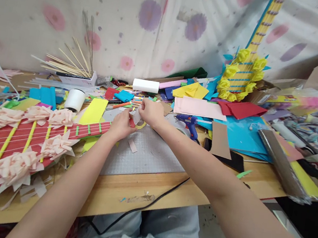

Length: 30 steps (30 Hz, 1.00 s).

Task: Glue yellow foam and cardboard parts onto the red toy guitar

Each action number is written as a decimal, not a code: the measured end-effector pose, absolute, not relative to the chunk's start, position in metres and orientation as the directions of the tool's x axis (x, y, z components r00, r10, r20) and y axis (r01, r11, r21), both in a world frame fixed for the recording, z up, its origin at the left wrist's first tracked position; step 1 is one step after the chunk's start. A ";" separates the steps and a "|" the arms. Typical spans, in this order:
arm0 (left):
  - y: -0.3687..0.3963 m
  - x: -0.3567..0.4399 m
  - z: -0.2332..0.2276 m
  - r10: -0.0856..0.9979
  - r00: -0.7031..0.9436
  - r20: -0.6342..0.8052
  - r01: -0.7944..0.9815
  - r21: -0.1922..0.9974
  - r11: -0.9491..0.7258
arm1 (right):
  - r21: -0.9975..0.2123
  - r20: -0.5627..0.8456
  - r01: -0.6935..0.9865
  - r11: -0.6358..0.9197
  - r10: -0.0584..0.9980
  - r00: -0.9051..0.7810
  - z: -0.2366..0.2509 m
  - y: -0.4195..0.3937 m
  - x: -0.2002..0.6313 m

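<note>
A red paper guitar (pixel 23 137) trimmed with pale pink paper flowers lies at the left, its narrow neck reaching toward the middle. Closed around the far end of that neck is my left hand (pixel 123 125); a bit of red shows past its fingertips. My right hand (pixel 151 112) is pinched on a small pale paper piece (pixel 137 116) right beside the neck's end. Below them, a grey cutting mat (pixel 148 155) carries a small pale paper scrap (pixel 132 145). The fingertips are partly hidden. A blue glue gun (pixel 189 125) lies right of my right hand.
A white spool (pixel 75 100) stands behind the guitar, near a box of wooden sticks (pixel 77 78). Coloured paper, including a yellow sheet (pixel 94 110), covers the back. A yellow-flowered guitar (pixel 238 77) leans against the curtain. A black cable (pixel 146 208) crosses the table's front edge.
</note>
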State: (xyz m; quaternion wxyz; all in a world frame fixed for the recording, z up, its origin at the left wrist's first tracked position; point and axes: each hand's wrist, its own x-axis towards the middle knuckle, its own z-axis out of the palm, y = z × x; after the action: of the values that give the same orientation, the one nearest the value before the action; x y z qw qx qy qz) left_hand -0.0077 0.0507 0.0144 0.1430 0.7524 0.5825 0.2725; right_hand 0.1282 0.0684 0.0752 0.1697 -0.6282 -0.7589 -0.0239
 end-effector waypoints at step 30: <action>0.063 -0.001 0.011 0.962 0.226 0.151 0.762 0.588 -0.271 | -0.210 0.068 0.940 0.268 0.964 -0.259 0.081 0.080 0.143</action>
State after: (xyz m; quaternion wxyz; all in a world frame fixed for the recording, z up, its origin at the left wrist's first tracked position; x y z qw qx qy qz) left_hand -0.0011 0.0625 0.0109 0.1999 0.7570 0.5695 0.2502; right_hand 0.1426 0.0800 0.0813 0.0911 -0.6019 -0.7909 0.0632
